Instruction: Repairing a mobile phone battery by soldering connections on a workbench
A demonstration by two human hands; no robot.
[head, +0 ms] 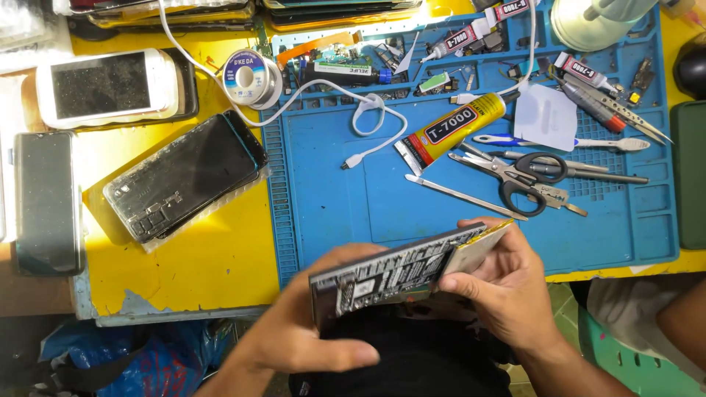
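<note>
My left hand [309, 338] and right hand [500, 287] pinch the phone battery [397, 276] past the desk's [184, 272] front edge; bending it could puncture it.

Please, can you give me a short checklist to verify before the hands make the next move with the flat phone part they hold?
1. Left hand supports the flat phone part from below: ok.
2. Right hand pinches its yellow end: ok.
3. Part is over the blue mat: not ok, it is held past the table edge.
4. Scissors and glue tube lie apart from the hands: ok.
5. Part undamaged: cannot tell.
</note>
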